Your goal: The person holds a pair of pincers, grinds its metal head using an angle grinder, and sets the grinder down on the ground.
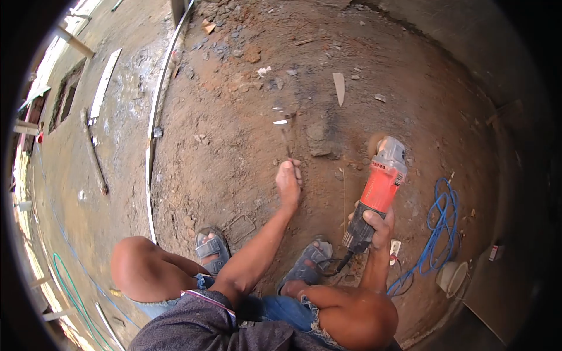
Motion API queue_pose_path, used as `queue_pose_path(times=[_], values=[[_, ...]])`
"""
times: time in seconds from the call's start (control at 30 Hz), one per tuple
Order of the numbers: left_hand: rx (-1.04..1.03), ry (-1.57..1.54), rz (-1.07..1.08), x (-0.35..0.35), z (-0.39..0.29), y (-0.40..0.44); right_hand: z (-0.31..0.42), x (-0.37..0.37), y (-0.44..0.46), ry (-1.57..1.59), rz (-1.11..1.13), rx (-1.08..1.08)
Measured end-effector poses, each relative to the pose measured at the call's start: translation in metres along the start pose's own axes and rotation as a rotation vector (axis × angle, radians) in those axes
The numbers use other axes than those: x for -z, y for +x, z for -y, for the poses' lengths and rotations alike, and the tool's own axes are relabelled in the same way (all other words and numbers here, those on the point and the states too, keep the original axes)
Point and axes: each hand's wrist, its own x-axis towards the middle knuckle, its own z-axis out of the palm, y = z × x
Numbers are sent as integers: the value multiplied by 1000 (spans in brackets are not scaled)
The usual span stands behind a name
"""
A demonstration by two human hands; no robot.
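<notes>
My right hand [380, 227] is wrapped around the black rear body of a red angle grinder [379, 190]. The grinder's grey head and disc, partly blurred, point away from me above the dirt floor. A black cord leaves its back end near my sandal. My left hand [288, 184] is closed on a thin dark rod [285, 143], which sticks out forward and is smeared toward its far end. Close to that end is a small bright white piece [280, 122]. A flat stone [320, 147] lies between the rod and the grinder's head.
A blue cable [443, 225] lies coiled at the right, near a white power socket [395, 248] and a pale bucket-like container [452, 277]. A long white strip [153, 123] runs along the floor at left. A pointed beige shard [339, 89] and loose rubble lie ahead.
</notes>
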Motion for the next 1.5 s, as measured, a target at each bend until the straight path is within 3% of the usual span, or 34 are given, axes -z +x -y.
queue_pose_path(times=[0.13, 0.2, 0.23, 0.33, 0.37, 0.43, 0.5, 0.57, 0.67, 0.77, 0.83, 0.9, 0.97, 1.1, 1.17, 1.23, 1.37, 1.43, 1.5], values=[[-52, -14, -197, 12, -12, 28, 8, -2, 4, 12, -13, 38], [-180, 564, -230, 54, 36, 60, 12, -3, 8, 27, -5, 52], [-152, 601, -203, 55, 22, 57, 9, 0, 13, -4, -2, 80], [68, 468, -432, 30, -4, 36, 11, -2, 23, -122, -22, 196], [67, 315, -408, 18, -9, 25, 8, 0, 27, -146, -36, 210], [206, 102, 48, -14, -48, -7, 0, 4, 33, -216, -76, 237], [158, 176, 376, -55, -69, -41, -5, 4, 34, -288, -117, 259], [242, 99, 528, -85, -77, -66, -7, 0, 34, -361, -158, 288], [243, 73, 628, -106, -81, -68, -3, -6, 25, -547, -268, 223], [377, -8, 607, -110, -63, -62, -9, -5, 18, -728, -333, 70], [294, 116, 582, -111, -30, -55, -17, -2, 15, -753, -298, 95], [253, 54, 595, -110, -54, -63, -33, 4, 18, -699, -266, 269], [338, -81, 689, -106, -41, -60, -23, -4, 14, -689, -245, 182], [276, -159, 707, -106, -35, -61, -36, 5, 17, -720, -267, 273], [61, -44, 864, -104, 3, -51, -45, 10, 26, -728, -313, 158], [114, 88, 856, -103, 1, -50, -46, 18, 24, -836, -237, 157], [264, -116, 917, -98, -3, -59, -60, 33, 17, -948, -339, 606], [342, -176, 935, -98, 3, -59, -62, 30, 19, -941, -316, 649], [394, -148, 992, -96, 1, -61, -64, 28, 19, -838, -243, 464]])
